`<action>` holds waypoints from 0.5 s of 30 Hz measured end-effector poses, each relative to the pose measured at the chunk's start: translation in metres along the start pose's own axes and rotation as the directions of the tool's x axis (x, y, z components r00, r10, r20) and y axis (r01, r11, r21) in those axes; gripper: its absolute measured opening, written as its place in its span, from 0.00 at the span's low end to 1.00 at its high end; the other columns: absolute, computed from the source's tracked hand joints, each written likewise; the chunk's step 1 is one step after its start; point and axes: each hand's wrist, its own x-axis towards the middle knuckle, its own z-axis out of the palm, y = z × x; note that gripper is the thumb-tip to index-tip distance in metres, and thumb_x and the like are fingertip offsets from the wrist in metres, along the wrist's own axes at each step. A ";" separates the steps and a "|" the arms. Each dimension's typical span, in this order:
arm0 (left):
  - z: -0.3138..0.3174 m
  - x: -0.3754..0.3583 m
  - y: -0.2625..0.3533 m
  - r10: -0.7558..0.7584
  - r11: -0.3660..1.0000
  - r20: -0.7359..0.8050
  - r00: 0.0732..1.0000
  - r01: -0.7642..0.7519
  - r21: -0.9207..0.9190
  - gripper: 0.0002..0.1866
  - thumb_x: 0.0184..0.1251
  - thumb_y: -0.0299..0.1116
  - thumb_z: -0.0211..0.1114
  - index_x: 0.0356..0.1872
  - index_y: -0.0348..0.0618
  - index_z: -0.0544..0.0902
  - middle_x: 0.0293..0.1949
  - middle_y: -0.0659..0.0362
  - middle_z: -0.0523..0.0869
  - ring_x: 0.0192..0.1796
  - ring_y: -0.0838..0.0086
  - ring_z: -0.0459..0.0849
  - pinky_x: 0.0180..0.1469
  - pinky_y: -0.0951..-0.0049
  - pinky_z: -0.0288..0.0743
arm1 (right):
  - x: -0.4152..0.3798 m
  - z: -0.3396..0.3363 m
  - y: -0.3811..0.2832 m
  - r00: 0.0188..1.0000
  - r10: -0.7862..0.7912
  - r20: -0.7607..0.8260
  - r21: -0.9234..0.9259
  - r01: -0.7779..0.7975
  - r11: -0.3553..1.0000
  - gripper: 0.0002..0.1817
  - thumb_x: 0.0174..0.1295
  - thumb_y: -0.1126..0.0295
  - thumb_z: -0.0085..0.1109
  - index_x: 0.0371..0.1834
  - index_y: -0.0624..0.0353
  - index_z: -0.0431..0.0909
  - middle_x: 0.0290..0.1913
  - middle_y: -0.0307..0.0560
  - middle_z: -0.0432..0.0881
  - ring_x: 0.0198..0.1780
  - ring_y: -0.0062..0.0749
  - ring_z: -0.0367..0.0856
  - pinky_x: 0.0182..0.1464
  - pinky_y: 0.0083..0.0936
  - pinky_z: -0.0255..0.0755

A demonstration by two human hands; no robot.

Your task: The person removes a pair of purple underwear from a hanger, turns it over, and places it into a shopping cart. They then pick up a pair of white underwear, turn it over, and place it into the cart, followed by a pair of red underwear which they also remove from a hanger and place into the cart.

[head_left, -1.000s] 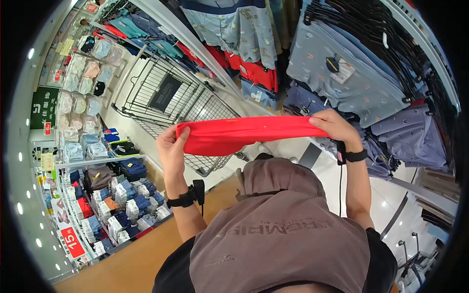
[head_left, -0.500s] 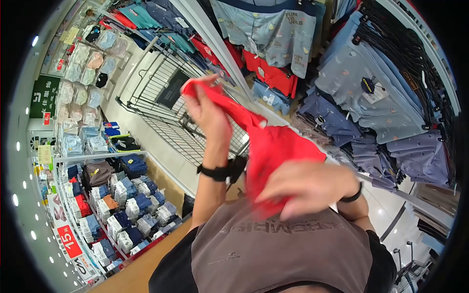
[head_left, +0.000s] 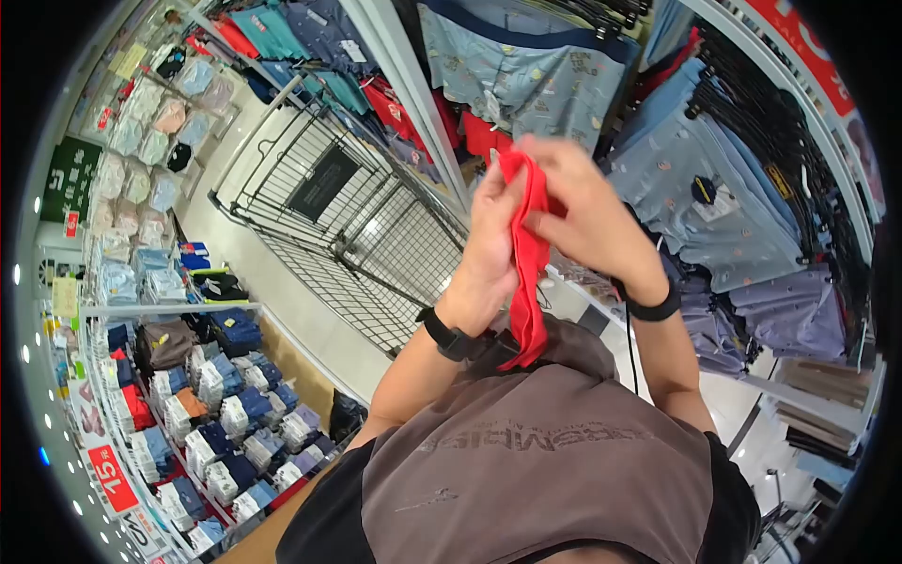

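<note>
A red pair of underpants hangs between my hands in front of my chest, drawn into a narrow vertical strip. Its lower end reaches down to my shirt. My left hand is closed around the strip's left side, palm up. From the other side my right hand grips the upper part, its thumb pressed against the red cloth. Its fingertips are blurred and partly behind the fabric.
A wire shopping cart stands ahead on the left. Packed clothing fills a low shelf at the lower left. Patterned boxers hang straight ahead, and grey-blue shorts hang on the right-hand rack.
The red underpants went from spread out to gathered in a narrow strip. My right hand rose from near my chest to the upper part, and my left hand shifted right.
</note>
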 end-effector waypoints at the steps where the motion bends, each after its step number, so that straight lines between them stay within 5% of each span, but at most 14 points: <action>1: -0.005 -0.005 0.000 -0.008 0.989 0.004 1.000 0.007 0.148 0.27 0.79 0.48 0.48 0.71 0.45 0.63 0.67 0.55 0.70 0.66 0.64 0.73 0.66 0.62 0.72 | -0.003 0.009 -0.002 0.996 -0.094 0.002 -0.020 0.094 0.995 0.17 0.54 0.73 0.64 0.48 0.63 0.77 0.52 0.55 0.77 0.54 0.47 0.76 0.51 0.33 0.73; 3: -0.014 -0.017 -0.002 0.042 0.998 -0.119 0.992 -0.038 0.043 0.22 0.78 0.47 0.50 0.63 0.43 0.67 0.66 0.56 0.71 0.65 0.69 0.74 0.64 0.65 0.72 | -0.014 0.021 -0.012 0.987 0.115 0.110 0.074 -0.123 0.990 0.12 0.54 0.72 0.63 0.39 0.66 0.77 0.40 0.55 0.81 0.42 0.50 0.79 0.42 0.37 0.73; 4: -0.026 -0.022 0.000 -0.029 0.995 -0.047 0.998 0.034 0.089 0.26 0.76 0.49 0.53 0.64 0.43 0.66 0.65 0.57 0.71 0.63 0.71 0.74 0.63 0.66 0.72 | -0.017 0.024 -0.022 0.984 0.158 0.076 0.169 -0.169 0.971 0.08 0.55 0.73 0.61 0.35 0.67 0.76 0.29 0.52 0.80 0.28 0.42 0.78 0.31 0.32 0.71; 5: -0.043 -0.029 0.005 -0.105 0.985 0.024 0.994 0.101 0.139 0.30 0.73 0.52 0.57 0.66 0.43 0.64 0.64 0.58 0.71 0.62 0.73 0.74 0.62 0.68 0.71 | -0.021 0.026 -0.029 0.984 0.154 0.095 0.168 -0.168 0.971 0.08 0.55 0.73 0.61 0.35 0.67 0.76 0.29 0.52 0.80 0.28 0.42 0.78 0.31 0.32 0.71; 7: -0.075 -0.053 0.013 -0.409 0.892 0.194 0.892 0.345 0.293 0.42 0.58 0.43 0.73 0.71 0.46 0.62 0.58 0.57 0.75 0.60 0.72 0.74 0.60 0.68 0.71 | -0.024 0.033 -0.041 0.906 0.361 -0.221 0.307 -0.287 0.908 0.05 0.57 0.75 0.59 0.33 0.66 0.76 0.23 0.48 0.76 0.22 0.31 0.74 0.27 0.27 0.69; 8: -0.101 -0.058 0.008 -0.515 0.776 0.214 0.830 0.346 0.528 0.45 0.51 0.44 0.77 0.70 0.44 0.64 0.58 0.57 0.75 0.58 0.73 0.74 0.59 0.70 0.69 | -0.024 0.034 -0.040 0.878 0.388 -0.278 0.327 -0.294 0.898 0.04 0.58 0.75 0.58 0.32 0.66 0.76 0.22 0.44 0.74 0.23 0.21 0.71 0.26 0.24 0.67; 9: -0.112 -0.068 0.010 -0.470 0.654 0.165 0.867 0.217 0.725 0.40 0.51 0.41 0.77 0.65 0.40 0.71 0.57 0.58 0.76 0.57 0.76 0.73 0.57 0.71 0.70 | -0.022 0.033 -0.043 0.852 0.406 -0.329 0.281 -0.322 0.904 0.05 0.59 0.74 0.58 0.32 0.65 0.76 0.22 0.42 0.74 0.24 0.18 0.70 0.27 0.23 0.67; 12: -0.134 -0.086 0.010 -0.500 0.607 0.171 0.849 0.203 0.768 0.39 0.53 0.38 0.79 0.65 0.38 0.70 0.56 0.64 0.77 0.52 0.81 0.73 0.55 0.75 0.69 | -0.022 0.032 -0.030 0.767 0.446 -0.461 0.262 -0.362 0.895 0.04 0.63 0.75 0.56 0.34 0.65 0.77 0.26 0.39 0.77 0.28 0.17 0.70 0.32 0.20 0.67; 14: -0.152 -0.092 0.010 -0.648 0.580 0.032 0.761 0.466 0.669 0.28 0.62 0.29 0.71 0.63 0.38 0.73 0.52 0.65 0.80 0.51 0.83 0.76 0.52 0.78 0.73 | -0.024 0.027 -0.023 0.730 0.481 -0.485 0.290 -0.385 0.876 0.05 0.65 0.76 0.54 0.38 0.67 0.78 0.31 0.37 0.79 0.32 0.16 0.72 0.36 0.18 0.68; 15: -0.148 -0.093 0.013 -0.647 0.579 0.033 0.762 0.464 0.670 0.28 0.62 0.29 0.71 0.63 0.38 0.73 0.52 0.65 0.80 0.51 0.83 0.76 0.52 0.78 0.73 | -0.026 0.027 -0.020 0.723 0.468 -0.509 0.304 -0.358 0.883 0.06 0.66 0.76 0.54 0.41 0.67 0.78 0.32 0.38 0.80 0.33 0.16 0.73 0.37 0.18 0.68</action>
